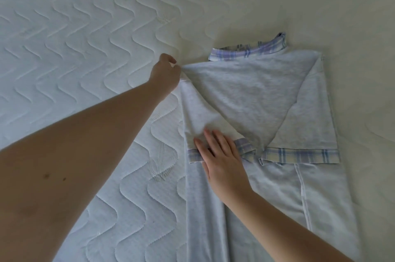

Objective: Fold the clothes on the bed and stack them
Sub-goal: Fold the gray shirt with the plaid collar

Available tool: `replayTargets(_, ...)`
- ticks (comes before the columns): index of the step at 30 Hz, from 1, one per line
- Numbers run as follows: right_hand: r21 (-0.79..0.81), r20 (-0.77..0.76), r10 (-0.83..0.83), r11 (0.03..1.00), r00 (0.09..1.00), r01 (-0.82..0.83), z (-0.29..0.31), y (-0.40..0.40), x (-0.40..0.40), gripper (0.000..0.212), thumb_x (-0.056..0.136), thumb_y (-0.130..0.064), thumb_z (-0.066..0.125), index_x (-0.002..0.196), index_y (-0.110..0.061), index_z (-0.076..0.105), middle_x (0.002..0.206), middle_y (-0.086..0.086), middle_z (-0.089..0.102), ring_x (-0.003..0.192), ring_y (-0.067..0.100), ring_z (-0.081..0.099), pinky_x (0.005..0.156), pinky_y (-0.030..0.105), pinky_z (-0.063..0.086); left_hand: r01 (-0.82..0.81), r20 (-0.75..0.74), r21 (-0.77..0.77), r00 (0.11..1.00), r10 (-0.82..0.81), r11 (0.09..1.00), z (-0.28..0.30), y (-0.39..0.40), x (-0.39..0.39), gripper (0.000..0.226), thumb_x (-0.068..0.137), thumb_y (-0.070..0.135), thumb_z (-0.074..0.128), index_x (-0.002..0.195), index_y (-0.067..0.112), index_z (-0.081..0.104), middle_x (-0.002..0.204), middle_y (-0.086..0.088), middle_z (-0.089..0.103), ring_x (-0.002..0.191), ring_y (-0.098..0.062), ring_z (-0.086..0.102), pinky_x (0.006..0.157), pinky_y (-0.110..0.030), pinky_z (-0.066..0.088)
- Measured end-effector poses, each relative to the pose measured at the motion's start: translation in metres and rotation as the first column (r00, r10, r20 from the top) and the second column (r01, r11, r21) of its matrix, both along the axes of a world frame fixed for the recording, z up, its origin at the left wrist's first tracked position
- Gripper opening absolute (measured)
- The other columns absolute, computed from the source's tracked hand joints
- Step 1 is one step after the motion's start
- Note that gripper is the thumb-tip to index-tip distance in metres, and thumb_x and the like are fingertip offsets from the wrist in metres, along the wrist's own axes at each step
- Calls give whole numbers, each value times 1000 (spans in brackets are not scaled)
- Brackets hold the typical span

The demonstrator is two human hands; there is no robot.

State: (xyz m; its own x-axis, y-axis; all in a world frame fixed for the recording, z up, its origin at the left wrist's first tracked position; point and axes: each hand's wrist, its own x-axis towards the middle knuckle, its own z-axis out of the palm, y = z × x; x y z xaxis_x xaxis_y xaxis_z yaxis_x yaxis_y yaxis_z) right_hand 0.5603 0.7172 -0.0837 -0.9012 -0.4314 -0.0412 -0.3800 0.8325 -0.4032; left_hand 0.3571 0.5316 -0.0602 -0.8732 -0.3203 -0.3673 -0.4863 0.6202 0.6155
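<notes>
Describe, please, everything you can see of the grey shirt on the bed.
The shirt is light heather grey, soft knit by its look, with a blue-and-cream plaid collar and cuffs. It lies flat on the quilted mattress, both sleeves folded inward. The left hand pinches its shoulder corner; the right hand presses flat on the folded sleeve's cuff.

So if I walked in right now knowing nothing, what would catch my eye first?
Probably the pale grey shirt with plaid collar and cuffs, lying right of centre on the white quilted mattress, both sleeves folded in. Then the hands: the left hand pinches its upper left corner, while the right hand presses flat on the left plaid cuff.
</notes>
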Motion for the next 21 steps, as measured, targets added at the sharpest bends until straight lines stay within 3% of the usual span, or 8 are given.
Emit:
replayTargets(2, 23, 7, 21, 1000, 1000, -21, -1, -3, 1, 49, 94, -23, 56, 142, -19, 49, 153, 7, 38, 140, 29, 37, 114, 49, 30, -94, -15, -1, 995, 94, 996, -2, 4, 19, 29, 94, 36, 55, 112, 14, 52, 96, -11, 68, 80, -27, 66, 68, -36, 56)
replayTargets(4, 51, -6, 24, 998, 1000, -24, -2, 0, 1, 58, 91, -23, 61, 145, -20, 43, 155, 7, 34, 141, 30, 34, 114, 51, 28, -115, 71, 42, 991, 112, 992, -4, 9, 44, 34, 90, 48, 62, 96, 15, 56, 89, -13, 70, 76, -29, 69, 71, -39, 59)
replayTargets(6, 89, -1, -80, 993, 997, 80, -1, 11, 0, 72, 85, -21, 64, 150, -21, 35, 156, 9, 30, 142, 32, 31, 116, 52, 24, -89, 181, 94, 981, 71, 992, -8, 14, 69, 36, 86, 50, 68, 86, 15, 59, 83, -13, 70, 74, -29, 70, 72, -42, 60)
replayTargets(9, 147, 48, -319, 940, 947, 309, 1, 33, -4, 83, 77, -29, 73, 149, -17, 35, 148, 13, 41, 135, 35, 39, 109, 50, 30, -53, 220, 103, 975, 29, 993, -16, 21, 94, 29, 85, 40, 72, 93, 15, 59, 87, -5, 67, 75, -22, 66, 61, -33, 55)
replayTargets(13, 141, 81, -435, 896, 897, 422, -1, 51, -10, 62, 81, -34, 71, 138, -21, 49, 123, 5, 60, 116, 30, 49, 96, 43, 32, 11, 153, -65, 988, -1, 998, -19, 25, 102, 22, 91, 31, 64, 92, 8, 61, 81, -4, 63, 65, -18, 57, 46, -24, 39)
replayTargets(15, 130, 105, -461, 885, 881, 447, -2, 56, -13, 51, 85, -41, 64, 131, -24, 54, 122, 1, 62, 116, 28, 48, 95, 40, 26, 8, 120, -95, 993, 4, 995, -19, 28, 103, 24, 92, 29, 61, 92, 5, 61, 76, -4, 59, 62, -17, 52, 46, -25, 37)
replayTargets(18, 98, 156, -482, 876, 862, 472, 1, 58, -16, 49, 88, -55, 53, 128, -27, 56, 122, -4, 62, 118, 26, 46, 94, 39, 22, -12, 79, -99, 997, 19, 995, -19, 38, 108, 22, 92, 31, 60, 93, 10, 56, 77, 0, 55, 60, -12, 47, 47, -23, 35)
replayTargets(21, 65, 85, -453, 891, 887, 449, 4, 61, -13, 33, 88, -36, 61, 121, -30, 60, 112, -10, 66, 110, 22, 48, 81, 31, 15, -121, 104, -73, 986, 128, 990, -13, 45, 115, 32, 90, 38, 62, 103, 15, 44, 86, 0, 56, 69, -18, 54, 61, -31, 46)
